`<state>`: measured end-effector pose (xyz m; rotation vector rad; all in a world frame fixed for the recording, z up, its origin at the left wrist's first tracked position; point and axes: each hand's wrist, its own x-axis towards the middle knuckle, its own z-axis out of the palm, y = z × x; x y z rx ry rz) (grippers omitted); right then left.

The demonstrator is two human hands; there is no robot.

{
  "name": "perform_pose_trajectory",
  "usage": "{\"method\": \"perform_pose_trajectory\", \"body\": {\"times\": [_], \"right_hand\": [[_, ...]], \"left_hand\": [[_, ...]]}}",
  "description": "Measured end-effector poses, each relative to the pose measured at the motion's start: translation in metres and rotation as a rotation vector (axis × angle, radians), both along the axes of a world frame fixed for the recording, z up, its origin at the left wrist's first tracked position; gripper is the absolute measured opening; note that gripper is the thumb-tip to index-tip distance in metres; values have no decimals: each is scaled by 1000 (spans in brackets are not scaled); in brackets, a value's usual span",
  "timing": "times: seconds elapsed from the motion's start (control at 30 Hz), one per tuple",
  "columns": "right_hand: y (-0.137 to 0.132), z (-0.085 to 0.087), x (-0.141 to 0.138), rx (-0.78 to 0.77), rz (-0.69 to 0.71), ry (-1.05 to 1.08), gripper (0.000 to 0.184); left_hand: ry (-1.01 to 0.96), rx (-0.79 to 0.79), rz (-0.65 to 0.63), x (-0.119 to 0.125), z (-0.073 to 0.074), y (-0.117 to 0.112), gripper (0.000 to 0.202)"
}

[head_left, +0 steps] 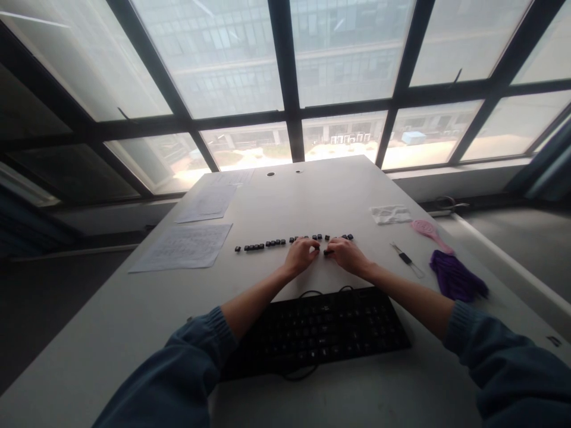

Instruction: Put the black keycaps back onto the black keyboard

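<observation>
A row of small black keycaps point(254, 246) runs across the white table beyond the keyboard point(321, 330). My left hand point(302, 255) is closed in a pinch at the near side of this row, with a small black keycap at its fingertips. Just to its right, my right hand point(347, 254) has its fingers together on another black keycap point(328, 252), low over the tabletop. Part of the row is hidden behind both hands. The black keyboard lies below my wrists, its left end partly covered by my left forearm and sleeve.
Printed paper sheets point(182, 248) lie on the left of the table point(312, 196). On the right are a white tissue point(391, 214), a pink hairbrush point(430, 233), a keycap puller point(405, 258) with wire loops and a purple cloth point(455, 276). Windows stand beyond the far edge.
</observation>
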<state>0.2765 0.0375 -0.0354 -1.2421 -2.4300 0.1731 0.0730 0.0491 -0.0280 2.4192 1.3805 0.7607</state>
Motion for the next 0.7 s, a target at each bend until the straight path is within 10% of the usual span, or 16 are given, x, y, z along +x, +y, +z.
{"method": "perform_pose_trajectory", "body": {"times": [0.7], "right_hand": [[-21, 1, -12, 17, 211, 108, 9]], "left_hand": [[-112, -94, 15, -34, 28, -84, 21]]}}
